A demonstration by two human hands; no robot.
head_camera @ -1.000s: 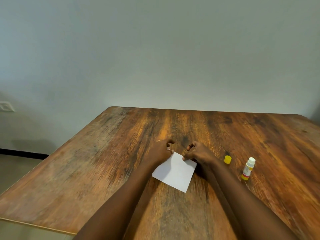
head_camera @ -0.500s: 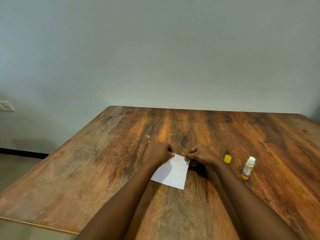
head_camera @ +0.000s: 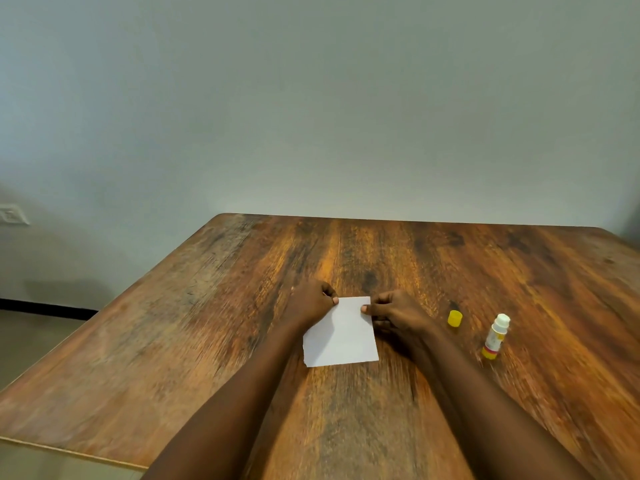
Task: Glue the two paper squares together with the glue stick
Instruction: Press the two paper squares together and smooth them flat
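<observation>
A white paper square (head_camera: 341,336) lies flat on the wooden table (head_camera: 207,323); I see only one sheet face, so whether a second square lies under it I cannot tell. My left hand (head_camera: 310,303) pinches its far left corner with curled fingers. My right hand (head_camera: 394,315) holds its far right corner, thumb on top. The uncapped white glue stick (head_camera: 495,336) with a yellow base stands to the right, apart from my hands. Its yellow cap (head_camera: 454,318) rests on the table between my right hand and the stick.
The table's left edge (head_camera: 114,303) runs diagonally toward the near left corner. A pale wall (head_camera: 311,116) rises behind the far edge. A wall socket (head_camera: 12,214) sits low at the left. Floor shows beyond the left edge.
The paper has turned from a diagonal lie to square with the table and now rests flat. Both hands moved slightly apart along its far edge, still gripping the corners.
</observation>
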